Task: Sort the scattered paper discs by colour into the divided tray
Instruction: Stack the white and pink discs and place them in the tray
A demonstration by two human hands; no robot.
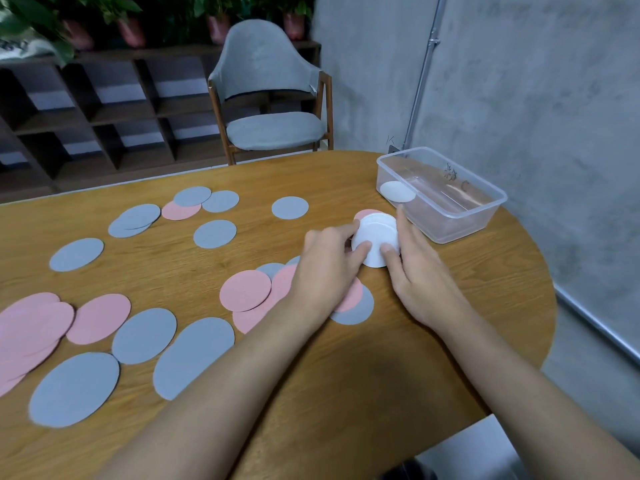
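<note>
Both my hands hold a small stack of white discs (375, 237) tilted above the table, just left of the clear plastic tray (485, 216). My left hand (329, 268) pinches the stack's left edge with thumb and fingers. My right hand (412, 268) grips its right edge. A pink disc (363, 213) peeks out behind the stack. One white disc (397, 191) lies in the tray's near-left end. Several grey discs (214, 233) and pink discs (245, 290) lie scattered over the wooden table (381, 375), some overlapping.
A grey upholstered chair (273, 98) stands beyond the table's far edge. Dark shelving with potted plants lines the back left. A concrete wall runs close behind the tray on the right.
</note>
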